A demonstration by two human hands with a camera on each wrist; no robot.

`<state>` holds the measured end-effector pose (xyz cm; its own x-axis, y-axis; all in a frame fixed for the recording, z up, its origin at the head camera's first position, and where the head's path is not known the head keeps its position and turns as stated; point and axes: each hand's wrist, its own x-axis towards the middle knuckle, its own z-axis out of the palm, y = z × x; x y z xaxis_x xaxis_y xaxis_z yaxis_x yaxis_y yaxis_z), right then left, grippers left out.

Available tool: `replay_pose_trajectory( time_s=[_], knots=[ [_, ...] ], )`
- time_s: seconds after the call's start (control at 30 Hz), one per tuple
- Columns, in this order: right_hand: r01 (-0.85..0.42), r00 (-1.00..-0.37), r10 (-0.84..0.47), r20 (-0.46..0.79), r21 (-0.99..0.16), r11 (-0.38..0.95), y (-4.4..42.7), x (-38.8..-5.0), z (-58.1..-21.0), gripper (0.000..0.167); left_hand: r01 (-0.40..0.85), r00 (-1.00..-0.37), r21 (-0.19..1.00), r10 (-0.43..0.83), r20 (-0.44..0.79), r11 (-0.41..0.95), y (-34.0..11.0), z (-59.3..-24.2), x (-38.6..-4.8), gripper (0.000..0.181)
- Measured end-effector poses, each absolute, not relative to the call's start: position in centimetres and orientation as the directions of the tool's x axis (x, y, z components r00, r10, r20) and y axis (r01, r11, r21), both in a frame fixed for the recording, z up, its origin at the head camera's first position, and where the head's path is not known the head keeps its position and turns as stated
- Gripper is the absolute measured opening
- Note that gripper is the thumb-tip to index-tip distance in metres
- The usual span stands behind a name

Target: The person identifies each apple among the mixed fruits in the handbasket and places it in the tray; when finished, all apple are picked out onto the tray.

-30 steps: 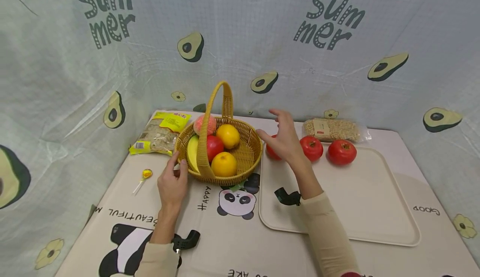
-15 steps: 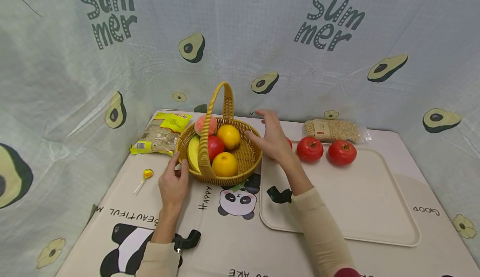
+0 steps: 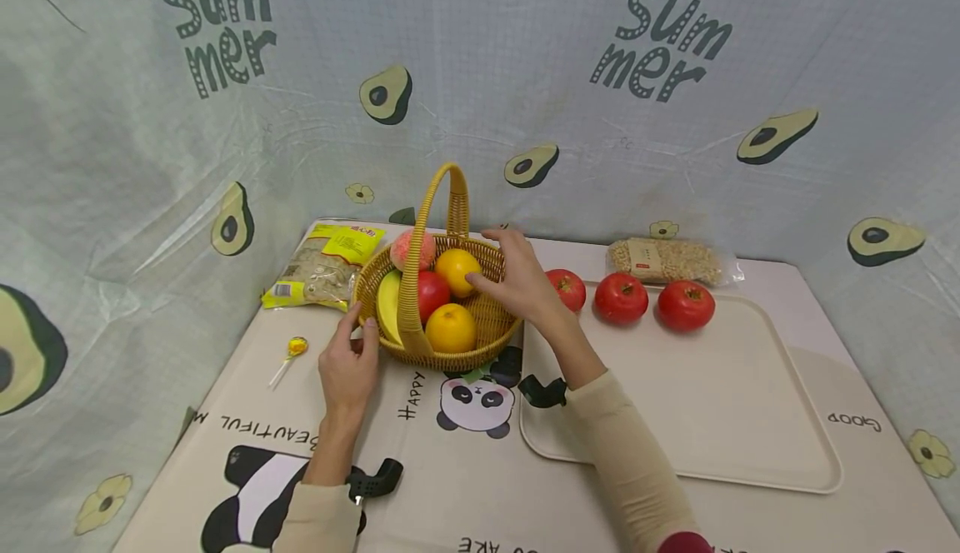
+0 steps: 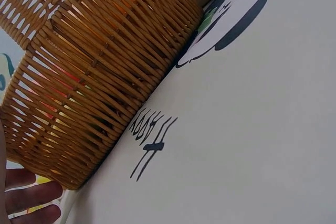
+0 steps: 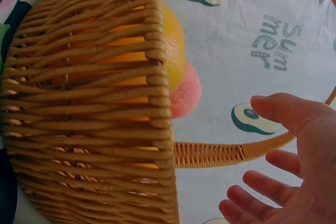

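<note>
A woven yellow-brown basket (image 3: 450, 361) with a tall arched handle holds a banana (image 3: 389, 307), a red fruit (image 3: 433, 296), a pink peach-like fruit (image 3: 412, 251) and two oranges (image 3: 452, 329). My left hand (image 3: 348, 370) rests at the basket's left side; in the left wrist view its fingers (image 4: 34, 195) lie relaxed beside the woven wall. Over the basket's right rim hovers my right hand (image 3: 519, 280), thumb and fingers spread, holding nothing. From the head its thumb overlaps the rear orange; whether they touch I cannot tell. The right wrist view shows the hand (image 5: 310, 156) beyond the rim.
Three red pomegranates (image 3: 621, 298) lie along the rear of a beige tray (image 3: 720, 395) on the right. Behind it is a bag of grains (image 3: 675, 260). A yellow-labelled bag (image 3: 322, 266) and a lollipop (image 3: 296, 347) lie left of the basket. A printed curtain hangs behind.
My right hand has moved left from beside the tray to over the basket, uncovering the leftmost pomegranate. The left hand and basket have stayed in place.
</note>
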<state>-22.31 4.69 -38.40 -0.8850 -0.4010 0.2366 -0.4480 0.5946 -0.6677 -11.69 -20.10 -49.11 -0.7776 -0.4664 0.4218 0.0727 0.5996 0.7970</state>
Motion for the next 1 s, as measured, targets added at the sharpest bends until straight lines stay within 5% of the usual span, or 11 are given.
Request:
replay_pose_trajectory(
  time_s=[1.0],
  knots=[
    [-0.504,-0.832,-0.546,0.096,-0.544,0.671,0.9,-23.3,-39.4,0.062,0.053,-0.780,0.783,-0.464,0.420,0.620,-20.0,-49.0,-11.6,0.043]
  ],
)
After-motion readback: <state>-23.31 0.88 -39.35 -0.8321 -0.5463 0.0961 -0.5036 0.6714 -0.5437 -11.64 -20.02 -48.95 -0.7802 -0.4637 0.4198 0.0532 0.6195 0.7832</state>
